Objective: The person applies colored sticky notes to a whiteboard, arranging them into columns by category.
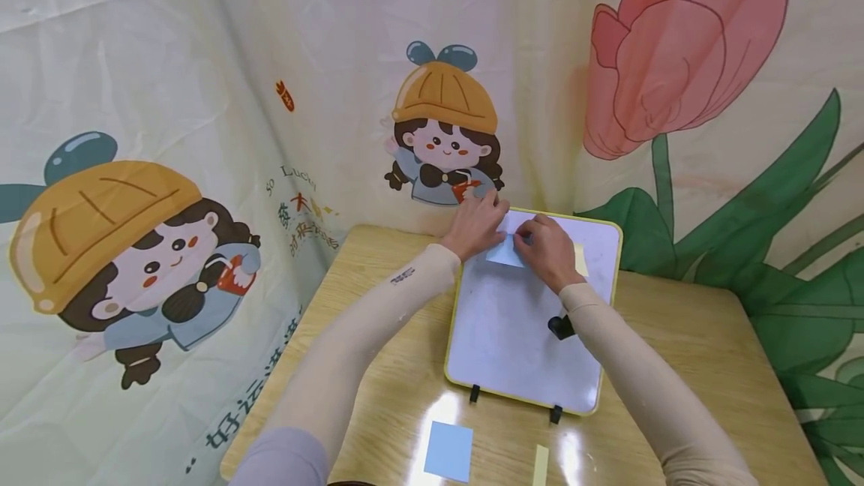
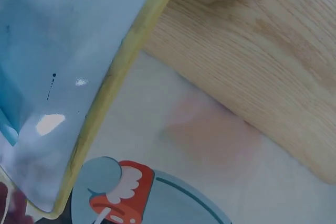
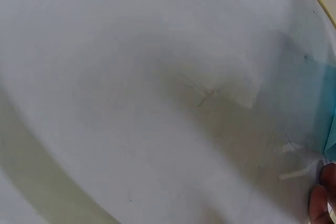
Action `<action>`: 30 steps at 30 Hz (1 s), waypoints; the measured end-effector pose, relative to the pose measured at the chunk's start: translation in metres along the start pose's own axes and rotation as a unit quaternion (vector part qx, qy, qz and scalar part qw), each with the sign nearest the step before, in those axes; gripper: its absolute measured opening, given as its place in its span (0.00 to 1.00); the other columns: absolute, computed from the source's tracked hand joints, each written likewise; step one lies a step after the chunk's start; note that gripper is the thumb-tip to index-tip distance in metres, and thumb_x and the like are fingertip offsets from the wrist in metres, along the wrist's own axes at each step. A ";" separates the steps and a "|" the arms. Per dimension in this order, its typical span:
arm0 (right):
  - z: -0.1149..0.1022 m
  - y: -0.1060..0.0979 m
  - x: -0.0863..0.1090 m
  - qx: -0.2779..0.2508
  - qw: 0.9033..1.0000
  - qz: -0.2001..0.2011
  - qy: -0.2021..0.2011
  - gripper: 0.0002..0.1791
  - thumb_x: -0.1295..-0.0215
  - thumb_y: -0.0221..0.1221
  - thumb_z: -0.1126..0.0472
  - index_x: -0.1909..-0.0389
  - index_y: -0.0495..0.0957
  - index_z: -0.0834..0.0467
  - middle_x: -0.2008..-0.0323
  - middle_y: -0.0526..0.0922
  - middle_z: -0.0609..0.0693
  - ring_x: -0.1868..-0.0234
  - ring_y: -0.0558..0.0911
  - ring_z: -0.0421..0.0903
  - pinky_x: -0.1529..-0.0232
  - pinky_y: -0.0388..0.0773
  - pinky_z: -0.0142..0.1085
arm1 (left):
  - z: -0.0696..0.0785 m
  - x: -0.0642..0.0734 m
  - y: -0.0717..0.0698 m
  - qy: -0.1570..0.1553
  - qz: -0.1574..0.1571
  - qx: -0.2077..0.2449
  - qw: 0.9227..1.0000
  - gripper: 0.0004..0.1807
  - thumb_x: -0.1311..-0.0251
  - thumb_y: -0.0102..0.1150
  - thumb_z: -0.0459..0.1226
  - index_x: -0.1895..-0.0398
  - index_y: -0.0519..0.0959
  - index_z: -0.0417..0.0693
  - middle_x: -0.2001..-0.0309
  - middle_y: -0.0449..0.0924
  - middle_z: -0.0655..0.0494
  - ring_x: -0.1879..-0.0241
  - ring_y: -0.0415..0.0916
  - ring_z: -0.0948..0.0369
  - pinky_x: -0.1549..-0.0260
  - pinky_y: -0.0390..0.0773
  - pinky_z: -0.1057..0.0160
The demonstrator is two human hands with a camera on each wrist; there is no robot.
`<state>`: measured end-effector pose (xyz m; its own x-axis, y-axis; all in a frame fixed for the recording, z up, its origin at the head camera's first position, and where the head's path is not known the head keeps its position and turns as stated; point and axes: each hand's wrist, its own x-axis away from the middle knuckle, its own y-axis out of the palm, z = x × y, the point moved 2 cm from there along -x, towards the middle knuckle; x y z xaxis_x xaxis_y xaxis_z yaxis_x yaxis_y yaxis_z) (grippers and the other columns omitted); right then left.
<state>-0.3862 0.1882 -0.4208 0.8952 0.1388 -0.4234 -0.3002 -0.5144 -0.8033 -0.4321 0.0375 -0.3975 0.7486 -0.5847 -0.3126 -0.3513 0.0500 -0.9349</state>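
Note:
A whiteboard [image 1: 526, 351] with a yellow rim leans on the table, tilted back. My left hand [image 1: 478, 225] grips it at the top edge near the upper left corner, thumb low and fingers at the rim. Beside that thumb, a light blue sticky note [image 1: 506, 255] lies against the board's upper part. The right hand [image 1: 548, 250] pinches the note near its upper right corner with thumb and forefinger. In the right wrist view, fingertips [image 3: 328, 187] meet the curled blue edge. A pale yellow sticky note [image 1: 580, 259] shows partly behind the right hand.
On the wooden table [image 1: 378, 366] in front lie another blue sticky note [image 1: 448, 451] and a yellow paper strip [image 1: 541, 465]. Two black feet [image 1: 475, 394] support the board's lower edge. A printed curtain [image 1: 351, 133] hangs close behind the table.

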 end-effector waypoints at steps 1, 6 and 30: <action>0.000 0.000 0.000 0.002 1.000 0.001 -0.004 0.10 0.40 0.66 0.59 0.65 0.85 0.62 0.66 0.80 0.53 0.63 0.78 0.50 0.59 0.78 0.45 | -0.001 -0.002 0.000 0.003 0.003 -0.003 1.000 0.26 0.44 0.63 0.57 0.47 0.76 0.54 0.53 0.71 0.55 0.59 0.74 0.57 0.57 0.73 0.57; 0.000 0.000 0.000 0.008 1.000 0.002 -0.017 0.09 0.40 0.66 0.59 0.66 0.86 0.62 0.68 0.79 0.52 0.65 0.77 0.50 0.60 0.78 0.45 | -0.003 -0.009 0.002 0.015 -0.011 0.006 1.000 0.35 0.46 0.62 0.62 0.37 0.73 0.58 0.41 0.71 0.56 0.41 0.68 0.55 0.44 0.67 0.48; 0.012 -0.009 -0.014 0.067 0.994 -0.017 -0.090 0.31 0.42 0.67 0.54 0.37 0.74 0.57 0.39 0.75 0.57 0.38 0.70 0.58 0.45 0.52 0.63 | -0.008 -0.014 0.004 0.034 -0.016 0.079 0.996 0.33 0.46 0.65 0.59 0.40 0.76 0.53 0.49 0.78 0.56 0.51 0.76 0.57 0.48 0.71 0.54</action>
<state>-0.4001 0.2006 -0.4128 0.8351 0.3098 -0.4545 -0.3232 -0.3923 -0.8612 -0.4483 0.0392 -0.3951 0.7161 -0.6414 -0.2754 -0.2316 0.1539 -0.9606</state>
